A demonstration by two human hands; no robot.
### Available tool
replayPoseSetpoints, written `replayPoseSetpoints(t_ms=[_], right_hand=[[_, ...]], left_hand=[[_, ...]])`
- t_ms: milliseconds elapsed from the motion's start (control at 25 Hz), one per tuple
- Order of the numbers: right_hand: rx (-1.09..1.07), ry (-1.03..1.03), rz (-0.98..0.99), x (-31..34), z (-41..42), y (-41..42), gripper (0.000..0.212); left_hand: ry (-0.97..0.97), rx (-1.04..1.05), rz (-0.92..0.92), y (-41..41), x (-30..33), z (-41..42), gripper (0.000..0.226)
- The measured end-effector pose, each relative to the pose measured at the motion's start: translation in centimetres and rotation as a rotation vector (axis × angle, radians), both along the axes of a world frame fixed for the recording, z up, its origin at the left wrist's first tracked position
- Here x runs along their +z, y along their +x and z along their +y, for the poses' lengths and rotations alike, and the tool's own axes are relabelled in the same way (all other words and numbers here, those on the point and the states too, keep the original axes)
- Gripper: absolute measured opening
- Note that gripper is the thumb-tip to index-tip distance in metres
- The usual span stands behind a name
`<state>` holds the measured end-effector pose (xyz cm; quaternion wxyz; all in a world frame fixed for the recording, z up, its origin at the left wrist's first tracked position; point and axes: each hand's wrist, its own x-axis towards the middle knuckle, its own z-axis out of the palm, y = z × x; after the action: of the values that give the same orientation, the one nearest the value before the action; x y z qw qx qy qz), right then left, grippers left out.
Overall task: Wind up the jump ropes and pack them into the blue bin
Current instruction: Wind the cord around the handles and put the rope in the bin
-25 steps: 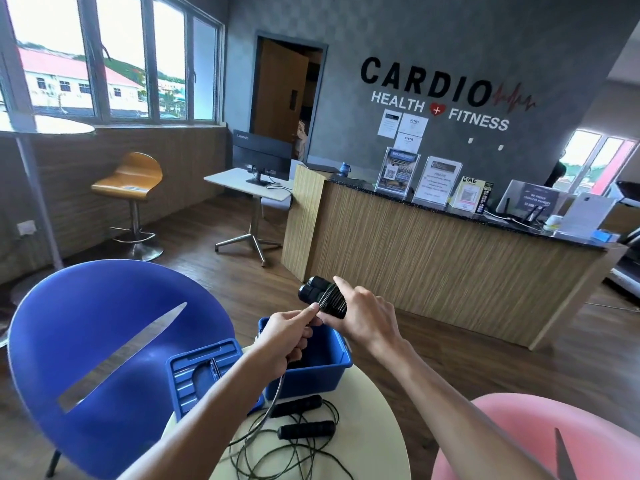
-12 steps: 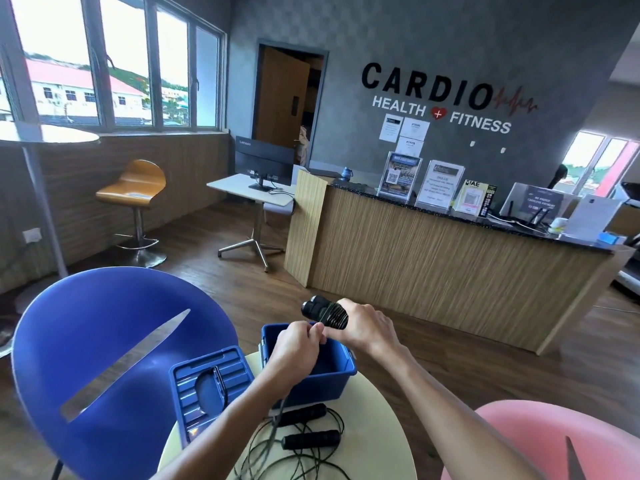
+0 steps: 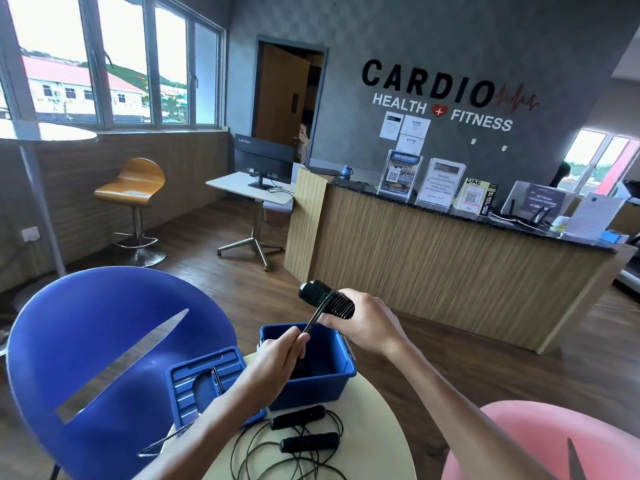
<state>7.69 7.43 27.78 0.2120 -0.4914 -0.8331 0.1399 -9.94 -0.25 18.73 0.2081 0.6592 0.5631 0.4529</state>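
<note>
Black rope handles with cord wound round them sit in the right hand, whose fingers curl tight around them, up above the blue bin. The left hand pinches the loose cord over the bin. The bin stands on a round pale table, with its blue lid beside it. Another jump rope, with 2 black handles, lies loose on the table just in front of the bin.
</note>
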Motion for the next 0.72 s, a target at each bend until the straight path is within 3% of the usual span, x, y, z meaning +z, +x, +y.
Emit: replayPoseSetpoints(t_ms=[200,360,440,560,640,720], right_hand=[[0.308,-0.092,0.009,1.6,-2.6,0.4,0.047],[0.483,-0.187,-0.027,1.6,-4.3,0.5,0.048],[0.534,-0.170,-0.111,2.0,-4.8,0.7,0.051],[0.537,-0.130,-0.296,2.1,-5.9,0.7,0.056],[0.435,-0.092,-0.452,1.5,-5.9,0.5,0.063],[0.317,-0.070,-0.485,0.9,-5.1,0.4,0.072]], left_hand=[[0.087,-0.057,0.320,-2.7,1.1,0.3,0.009],[0.214,-0.162,0.569,-4.5,4.7,1.3,0.015],[0.289,-0.250,0.811,-5.1,4.8,2.6,0.030],[0.343,-0.254,1.067,-5.0,6.0,3.4,0.032],[0.413,-0.222,1.197,-4.0,8.2,2.6,0.021],[0.344,-0.184,1.273,-2.8,9.7,1.7,0.009]])
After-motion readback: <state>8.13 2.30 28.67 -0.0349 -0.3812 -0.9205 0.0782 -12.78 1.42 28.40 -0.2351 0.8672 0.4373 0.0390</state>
